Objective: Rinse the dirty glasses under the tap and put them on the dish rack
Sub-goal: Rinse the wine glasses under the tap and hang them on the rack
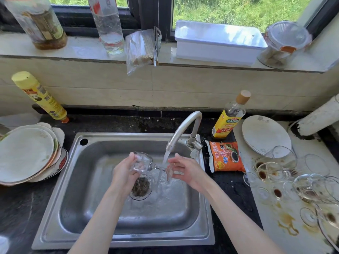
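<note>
A steel sink [60, 208] sits below a sunlit window. The left hand [124, 173] grips a wine glass [145, 163] by its bowl, held sideways under the running tap [183, 129]. The right hand [185, 171], fingers relaxed, touches its foot. Dirty glasses [286, 176] cluster at three o'clock.

Bright daylight is entering through the window [238, 13]; glare is showing on the sink [117, 237]; edges are bending, corners blurring.
</note>
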`<state>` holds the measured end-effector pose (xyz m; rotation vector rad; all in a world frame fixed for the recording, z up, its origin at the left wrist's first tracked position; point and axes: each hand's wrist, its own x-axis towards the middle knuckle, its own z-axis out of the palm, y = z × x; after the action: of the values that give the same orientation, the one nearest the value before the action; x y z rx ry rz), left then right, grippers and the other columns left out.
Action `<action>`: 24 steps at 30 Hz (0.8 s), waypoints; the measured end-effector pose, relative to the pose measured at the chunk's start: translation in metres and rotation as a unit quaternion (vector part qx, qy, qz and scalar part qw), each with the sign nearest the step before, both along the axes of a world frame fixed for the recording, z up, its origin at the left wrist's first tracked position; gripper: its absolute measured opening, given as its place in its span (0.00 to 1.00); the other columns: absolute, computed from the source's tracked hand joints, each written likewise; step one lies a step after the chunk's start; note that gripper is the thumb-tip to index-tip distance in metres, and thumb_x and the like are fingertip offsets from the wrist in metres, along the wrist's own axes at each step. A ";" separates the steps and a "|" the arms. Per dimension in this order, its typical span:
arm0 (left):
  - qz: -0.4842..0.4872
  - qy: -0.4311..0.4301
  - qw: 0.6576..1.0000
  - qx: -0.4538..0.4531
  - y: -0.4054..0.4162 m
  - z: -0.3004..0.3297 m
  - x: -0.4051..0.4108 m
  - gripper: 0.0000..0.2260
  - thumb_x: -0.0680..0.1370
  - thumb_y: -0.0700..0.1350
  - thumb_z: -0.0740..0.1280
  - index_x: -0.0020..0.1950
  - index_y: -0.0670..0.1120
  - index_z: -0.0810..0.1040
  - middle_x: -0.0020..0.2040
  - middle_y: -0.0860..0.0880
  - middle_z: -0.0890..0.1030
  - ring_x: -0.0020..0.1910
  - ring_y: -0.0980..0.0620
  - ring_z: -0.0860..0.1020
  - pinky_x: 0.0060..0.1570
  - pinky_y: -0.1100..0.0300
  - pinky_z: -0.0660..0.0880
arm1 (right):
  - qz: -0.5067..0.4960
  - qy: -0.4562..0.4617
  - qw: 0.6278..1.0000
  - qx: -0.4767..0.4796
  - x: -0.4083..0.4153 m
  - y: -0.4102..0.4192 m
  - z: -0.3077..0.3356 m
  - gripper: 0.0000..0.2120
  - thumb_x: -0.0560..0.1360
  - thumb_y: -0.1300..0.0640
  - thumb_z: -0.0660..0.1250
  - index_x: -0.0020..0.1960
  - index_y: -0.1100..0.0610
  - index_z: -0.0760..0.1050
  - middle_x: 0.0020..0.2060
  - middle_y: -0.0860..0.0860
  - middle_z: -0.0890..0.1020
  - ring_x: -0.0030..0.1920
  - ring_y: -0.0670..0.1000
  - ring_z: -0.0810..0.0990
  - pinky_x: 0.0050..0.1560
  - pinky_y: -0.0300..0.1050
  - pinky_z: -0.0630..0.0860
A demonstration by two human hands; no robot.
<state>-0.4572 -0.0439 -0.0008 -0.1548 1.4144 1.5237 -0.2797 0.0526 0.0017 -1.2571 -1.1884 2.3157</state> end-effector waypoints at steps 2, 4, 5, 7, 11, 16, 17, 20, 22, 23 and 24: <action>0.006 -0.007 1.000 0.010 -0.001 0.001 -0.004 0.09 0.79 0.45 0.63 0.43 0.41 0.75 0.50 0.42 0.76 0.45 0.44 0.78 0.50 0.52 0.75 | -0.019 0.022 0.999 -0.021 -0.004 0.000 0.004 0.14 0.78 0.51 0.62 0.48 0.61 0.80 0.38 0.53 0.81 0.40 0.50 0.80 0.44 0.44 0.78; 0.015 -0.017 1.000 0.016 -0.002 0.002 -0.007 0.09 0.79 0.46 0.63 0.43 0.41 0.75 0.56 0.42 0.75 0.53 0.42 0.77 0.56 0.50 0.74 | -0.041 0.042 0.997 -0.044 -0.009 -0.001 0.006 0.13 0.78 0.52 0.62 0.46 0.60 0.80 0.38 0.53 0.82 0.40 0.49 0.80 0.44 0.43 0.77; 0.020 -0.022 0.999 0.014 -0.002 0.003 -0.009 0.09 0.79 0.46 0.63 0.44 0.42 0.75 0.58 0.42 0.75 0.55 0.42 0.76 0.57 0.50 0.73 | -0.049 0.050 0.996 -0.050 -0.011 -0.001 0.006 0.12 0.78 0.52 0.62 0.46 0.60 0.79 0.38 0.53 0.82 0.40 0.50 0.81 0.45 0.44 0.77; 0.027 -0.025 0.999 0.010 -0.002 0.005 -0.012 0.09 0.79 0.46 0.62 0.44 0.42 0.75 0.58 0.43 0.75 0.54 0.43 0.76 0.57 0.51 0.72 | -0.054 0.062 0.996 -0.044 -0.015 -0.002 0.007 0.12 0.79 0.53 0.62 0.46 0.59 0.80 0.40 0.54 0.83 0.42 0.52 0.81 0.48 0.45 0.76; 0.056 -0.045 0.997 0.012 -0.005 0.005 -0.013 0.10 0.80 0.46 0.60 0.42 0.43 0.74 0.52 0.45 0.76 0.56 0.43 0.72 0.56 0.51 0.70 | -0.043 0.078 0.996 -0.031 -0.023 -0.007 0.011 0.10 0.78 0.60 0.62 0.45 0.59 0.81 0.39 0.54 0.82 0.39 0.50 0.80 0.46 0.44 0.77; 0.076 -0.105 0.991 -0.015 -0.009 0.001 -0.009 0.11 0.80 0.47 0.60 0.41 0.43 0.73 0.48 0.44 0.74 0.60 0.41 0.69 0.51 0.50 0.75 | -0.037 0.066 0.996 -0.052 -0.024 -0.014 0.007 0.09 0.78 0.64 0.61 0.53 0.61 0.79 0.42 0.54 0.83 0.41 0.50 0.82 0.45 0.43 0.79; 0.081 -0.120 0.989 -0.018 -0.009 0.000 -0.008 0.11 0.80 0.47 0.60 0.41 0.42 0.72 0.48 0.43 0.73 0.61 0.41 0.69 0.50 0.50 0.75 | -0.043 0.063 0.996 -0.056 -0.022 -0.015 0.006 0.10 0.78 0.64 0.62 0.56 0.62 0.78 0.43 0.55 0.84 0.41 0.51 0.83 0.45 0.43 0.80; 0.096 -0.136 0.986 -0.032 -0.010 -0.004 -0.005 0.10 0.80 0.45 0.61 0.42 0.41 0.72 0.57 0.42 0.71 0.65 0.39 0.67 0.58 0.46 0.70 | -0.061 0.042 0.996 -0.058 -0.017 -0.018 0.004 0.12 0.77 0.64 0.63 0.60 0.61 0.75 0.45 0.53 0.85 0.43 0.50 0.84 0.48 0.43 0.80; 0.094 -0.116 0.988 -0.038 -0.009 -0.004 -0.003 0.09 0.80 0.45 0.61 0.44 0.41 0.73 0.61 0.42 0.69 0.65 0.39 0.68 0.60 0.47 0.70 | -0.070 0.022 0.995 -0.063 -0.015 -0.022 0.001 0.12 0.78 0.63 0.63 0.61 0.60 0.75 0.45 0.52 0.85 0.43 0.48 0.83 0.49 0.41 0.80; 0.088 -0.095 0.991 -0.039 -0.008 -0.005 -0.002 0.09 0.80 0.45 0.61 0.46 0.40 0.74 0.61 0.42 0.69 0.63 0.40 0.70 0.61 0.49 0.70 | -0.074 0.010 0.995 -0.066 -0.014 -0.024 -0.001 0.11 0.78 0.62 0.63 0.60 0.60 0.75 0.44 0.51 0.84 0.42 0.47 0.83 0.48 0.40 0.80; 0.080 -0.066 0.994 -0.037 -0.007 -0.005 0.000 0.08 0.80 0.45 0.61 0.48 0.40 0.74 0.60 0.43 0.69 0.58 0.42 0.73 0.61 0.50 0.71 | -0.075 -0.003 0.995 -0.068 -0.013 -0.026 -0.003 0.10 0.79 0.62 0.62 0.59 0.61 0.76 0.42 0.50 0.83 0.42 0.47 0.81 0.49 0.39 0.79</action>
<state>-0.4576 -0.0513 -0.0054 -0.4158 1.3799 1.5601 -0.2927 0.0270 -0.0011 -1.3488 -0.9159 2.3174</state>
